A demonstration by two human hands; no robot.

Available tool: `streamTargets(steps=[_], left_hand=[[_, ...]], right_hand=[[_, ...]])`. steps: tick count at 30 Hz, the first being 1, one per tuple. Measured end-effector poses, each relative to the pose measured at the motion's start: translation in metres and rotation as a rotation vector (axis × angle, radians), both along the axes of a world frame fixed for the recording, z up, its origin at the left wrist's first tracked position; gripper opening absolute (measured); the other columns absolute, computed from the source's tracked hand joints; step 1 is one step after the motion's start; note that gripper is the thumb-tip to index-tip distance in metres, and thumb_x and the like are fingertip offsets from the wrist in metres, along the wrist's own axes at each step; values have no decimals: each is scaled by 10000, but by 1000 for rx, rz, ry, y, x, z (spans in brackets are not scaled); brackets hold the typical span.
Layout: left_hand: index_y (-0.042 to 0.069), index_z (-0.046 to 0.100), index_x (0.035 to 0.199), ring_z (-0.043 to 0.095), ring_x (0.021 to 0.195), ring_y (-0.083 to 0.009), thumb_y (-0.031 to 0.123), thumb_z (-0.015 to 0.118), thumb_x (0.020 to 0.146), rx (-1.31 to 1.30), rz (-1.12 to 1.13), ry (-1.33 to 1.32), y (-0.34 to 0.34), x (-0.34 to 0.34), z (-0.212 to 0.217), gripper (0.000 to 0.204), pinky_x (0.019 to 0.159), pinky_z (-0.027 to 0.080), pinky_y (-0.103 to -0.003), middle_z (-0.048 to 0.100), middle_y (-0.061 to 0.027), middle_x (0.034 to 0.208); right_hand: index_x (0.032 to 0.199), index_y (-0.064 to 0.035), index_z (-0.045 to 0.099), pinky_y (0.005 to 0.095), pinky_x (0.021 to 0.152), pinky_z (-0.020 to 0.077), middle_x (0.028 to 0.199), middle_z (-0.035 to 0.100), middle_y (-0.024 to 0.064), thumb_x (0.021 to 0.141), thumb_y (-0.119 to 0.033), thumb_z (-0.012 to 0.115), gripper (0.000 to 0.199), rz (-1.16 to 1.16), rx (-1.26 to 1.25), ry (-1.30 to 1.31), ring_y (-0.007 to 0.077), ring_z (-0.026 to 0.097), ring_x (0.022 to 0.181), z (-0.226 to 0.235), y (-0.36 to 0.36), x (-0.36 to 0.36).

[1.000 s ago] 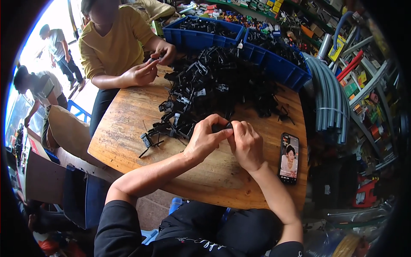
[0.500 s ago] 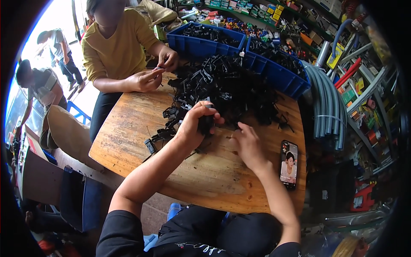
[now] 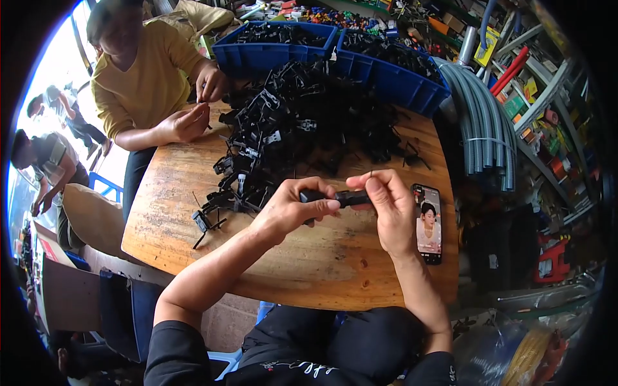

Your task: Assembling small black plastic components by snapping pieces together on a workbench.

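My left hand (image 3: 286, 209) is closed around a small black plastic part (image 3: 351, 198) above the near half of the wooden table. It is held level, its narrow end pointing right. At that end my right hand (image 3: 394, 215) pinches with thumb and forefinger; a thin dark sliver, perhaps a pin, shows at the fingertips. Whether the right fingers grip the black part too is hard to tell. Beyond my hands lies a large heap of black plastic parts (image 3: 273, 138), some with silvery pieces and thin rods. One loose part (image 3: 201, 222) sits at the heap's near left edge.
Two blue crates (image 3: 393, 78) of black parts stand behind the heap. A phone (image 3: 429, 248) playing a video lies right of my right hand on the wooden table (image 3: 309, 270). Across the left corner, a person in yellow (image 3: 145, 77) handles something small. Grey hoses (image 3: 483, 128) hang at right.
My right hand has come up from the table by the heap to the black part's end. My left hand has turned the part level. The whole view has shifted slightly.
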State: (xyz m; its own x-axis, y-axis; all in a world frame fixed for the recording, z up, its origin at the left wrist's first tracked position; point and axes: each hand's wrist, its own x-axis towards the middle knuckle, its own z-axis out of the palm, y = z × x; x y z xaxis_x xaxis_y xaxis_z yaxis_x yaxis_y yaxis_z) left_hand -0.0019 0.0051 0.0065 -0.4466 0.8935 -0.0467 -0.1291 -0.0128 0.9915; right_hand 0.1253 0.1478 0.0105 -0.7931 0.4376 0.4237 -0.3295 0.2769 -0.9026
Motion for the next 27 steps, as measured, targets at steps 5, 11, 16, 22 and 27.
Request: streamTargets(steps=[5,11,16,22,27], left_hand=[[38,615,864,506,581,-56,157,718,766,-7,82,51,2,9,-2,186,521,410,-202,551,14,676],[14,608,863,512,647,-75,114,707,759,117,224,207,3,9,-13,175,565,409,-209,553,-3,765],[-14,586,858,535,694,-150,48,711,706,247,281,661,0,9,-12,206,600,422,-253,548,-75,813],[-11,569,806,559,658,-187,17,710,695,327,321,819,1,14,-15,182,564,435,-277,551,-92,778],[-12,574,801,555,647,-181,15,714,685,333,339,867,2,13,-19,184,547,426,-274,544,-90,768]], right_hand=[[993,-12,564,214,774,470,927,639,82,927,-152,516,162,-115,-21,2,101,589,852,-3,-6,0],[950,-6,563,193,748,457,960,601,62,893,-115,571,123,53,60,-109,51,544,806,-4,-8,-2],[946,-17,545,185,729,434,937,596,43,907,-148,555,136,119,-35,-192,53,527,825,-8,-6,-3],[901,-36,556,215,775,422,864,590,21,914,-145,520,116,380,-723,-205,77,528,810,-30,-3,-7],[906,-38,559,254,793,424,883,594,44,903,-125,511,99,414,-845,-188,114,536,836,-40,-2,-9]])
